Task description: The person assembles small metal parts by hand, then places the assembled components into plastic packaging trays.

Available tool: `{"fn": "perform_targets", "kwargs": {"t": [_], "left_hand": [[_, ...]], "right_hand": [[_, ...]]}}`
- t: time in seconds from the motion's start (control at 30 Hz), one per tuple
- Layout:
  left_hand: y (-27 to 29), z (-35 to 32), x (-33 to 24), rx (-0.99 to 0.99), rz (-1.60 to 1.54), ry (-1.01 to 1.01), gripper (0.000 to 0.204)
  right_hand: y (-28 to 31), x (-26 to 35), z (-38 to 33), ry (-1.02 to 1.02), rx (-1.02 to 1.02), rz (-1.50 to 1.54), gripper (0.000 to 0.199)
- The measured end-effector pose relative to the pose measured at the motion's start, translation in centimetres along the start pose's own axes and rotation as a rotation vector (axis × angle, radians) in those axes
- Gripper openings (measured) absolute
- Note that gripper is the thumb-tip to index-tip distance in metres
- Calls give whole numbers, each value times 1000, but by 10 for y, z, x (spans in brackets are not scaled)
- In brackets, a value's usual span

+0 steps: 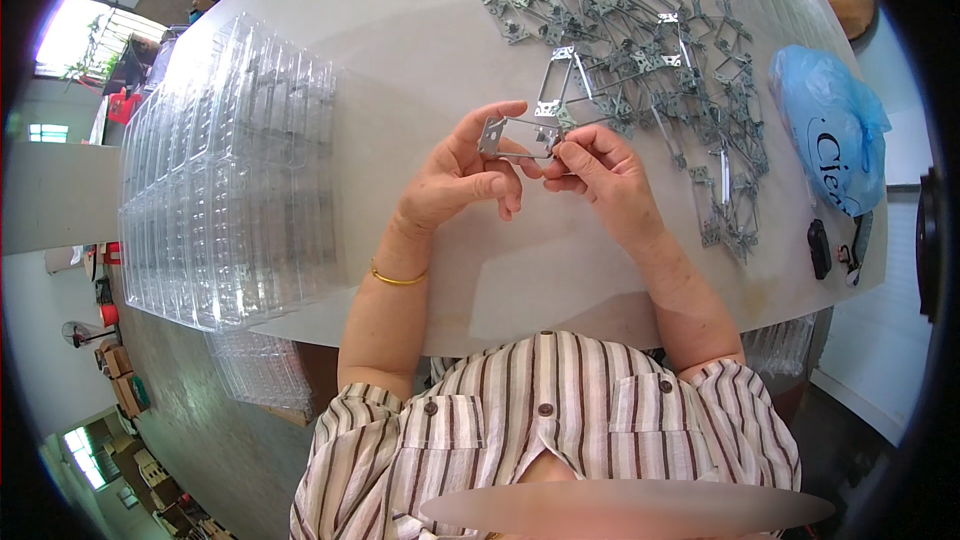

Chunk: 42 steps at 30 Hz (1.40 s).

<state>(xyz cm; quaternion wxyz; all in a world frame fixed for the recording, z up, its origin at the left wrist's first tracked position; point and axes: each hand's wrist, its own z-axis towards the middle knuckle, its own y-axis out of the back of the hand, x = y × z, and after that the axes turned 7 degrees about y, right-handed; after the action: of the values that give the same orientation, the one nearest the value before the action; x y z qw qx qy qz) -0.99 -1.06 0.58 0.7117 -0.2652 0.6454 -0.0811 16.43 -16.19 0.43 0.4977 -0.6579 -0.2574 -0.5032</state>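
Observation:
A small grey metal bracket (pixel 520 151), a flat rectangular frame with plates at its ends, is held up over the table in front of my chest. Around its left end, my left hand (pixel 462 170) has the index finger along the upper edge and other fingers below. The left thumb stands away from the metal. My right hand (pixel 608 175) pinches the bracket's right end between thumb and fingers, which partly hide that end. Just beyond the hands spreads a tangled heap of similar metal brackets (pixel 640 60); a few catch the light brightly.
Tall stacks of clear plastic trays (pixel 230 180) stand on the table's left side. At the right lie a blue plastic bag (pixel 830 130) and a small black object (pixel 819 248). More clear trays (pixel 262 372) sit below the table's near left edge.

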Motion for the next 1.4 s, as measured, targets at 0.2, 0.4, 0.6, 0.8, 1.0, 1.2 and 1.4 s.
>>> {"fn": "perform_targets", "kwargs": {"t": [0.2,0.4,0.6,0.8,1.0,1.2,1.4], "left_hand": [[10,-2,2,-38,56,60,63],[18,-5,5,-133,146,27,52],[9,2,4,-189,128,-108,39],[3,-3,-4,-98,16,169,36],[2,-3,-7,-162,111,272,40],[-3,-2,-8,-172,206,312,41],[-3,-2,-8,-184,248,328,39]], "right_hand": [[-1,-5,0,-134,6,73,14],[-5,1,-3,-202,47,107,14],[0,6,0,-199,36,-35,14],[-1,8,-1,-158,54,-51,14],[-4,15,-3,-125,100,-79,15],[-6,19,-4,-132,125,-85,17],[-6,18,-4,-130,148,-77,17]]}}
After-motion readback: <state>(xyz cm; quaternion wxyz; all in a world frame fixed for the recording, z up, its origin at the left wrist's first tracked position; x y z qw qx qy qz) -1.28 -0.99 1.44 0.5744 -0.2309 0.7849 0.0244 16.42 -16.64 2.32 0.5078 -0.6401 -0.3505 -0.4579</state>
